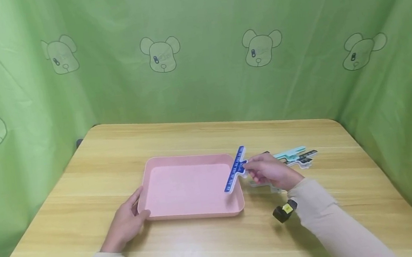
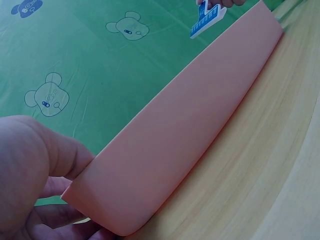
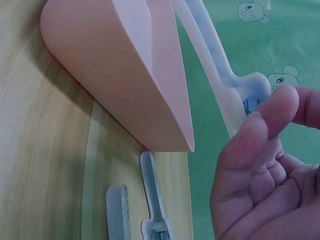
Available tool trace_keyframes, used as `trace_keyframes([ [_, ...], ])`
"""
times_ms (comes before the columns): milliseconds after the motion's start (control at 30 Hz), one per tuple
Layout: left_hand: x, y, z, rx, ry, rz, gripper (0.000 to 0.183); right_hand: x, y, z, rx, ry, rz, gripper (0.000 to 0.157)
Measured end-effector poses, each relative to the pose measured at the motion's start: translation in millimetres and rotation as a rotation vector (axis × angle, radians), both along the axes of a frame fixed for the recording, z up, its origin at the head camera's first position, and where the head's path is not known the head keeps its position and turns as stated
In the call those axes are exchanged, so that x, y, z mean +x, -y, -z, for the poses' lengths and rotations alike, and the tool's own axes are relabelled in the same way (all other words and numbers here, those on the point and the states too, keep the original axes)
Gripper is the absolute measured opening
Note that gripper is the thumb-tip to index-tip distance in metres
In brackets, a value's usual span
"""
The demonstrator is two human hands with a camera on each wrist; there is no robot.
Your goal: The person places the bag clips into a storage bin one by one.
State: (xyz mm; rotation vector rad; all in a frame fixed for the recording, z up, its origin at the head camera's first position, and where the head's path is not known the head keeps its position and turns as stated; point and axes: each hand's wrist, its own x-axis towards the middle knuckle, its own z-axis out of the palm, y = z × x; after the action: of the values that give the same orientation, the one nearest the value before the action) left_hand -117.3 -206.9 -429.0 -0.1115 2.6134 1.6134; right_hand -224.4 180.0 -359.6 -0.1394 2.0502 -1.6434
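A blue-and-white long clip with a piano-key pattern (image 1: 234, 173) hangs over the right rim of a shallow pink tray (image 1: 186, 188). My right hand (image 1: 271, 171) pinches its handle between thumb and fingertips, plain in the right wrist view, where the clip's pale back (image 3: 212, 55) and spring show. At the tray's left side, my left hand (image 1: 125, 222) grips the wall near the front corner. The left wrist view has that thumb at the rim and fingers around the corner of the tray wall (image 2: 170, 120).
Right of the tray lie several more clips on the wooden table (image 1: 205, 248): a turquoise one (image 1: 290, 153), a black-and-white one (image 1: 305, 159) and a pale one (image 1: 267, 185), partly behind my right hand. A green curtain (image 1: 216, 88) with bear faces surrounds the table's back and sides.
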Motion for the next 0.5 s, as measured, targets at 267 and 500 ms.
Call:
trace_keyframes([
  [267, -0.3, 0.0, 0.4, -0.001, -0.011, 0.003, 0.072, -0.1, 2.9, 2.4, 0.004, -0.001, -0.013, 0.011],
  [500, -0.3, -0.2, 0.5, 0.016, -0.010, 0.004, 0.073, 2.2, 6.6, 2.9, 0.008, -0.007, -0.023, 0.010],
])
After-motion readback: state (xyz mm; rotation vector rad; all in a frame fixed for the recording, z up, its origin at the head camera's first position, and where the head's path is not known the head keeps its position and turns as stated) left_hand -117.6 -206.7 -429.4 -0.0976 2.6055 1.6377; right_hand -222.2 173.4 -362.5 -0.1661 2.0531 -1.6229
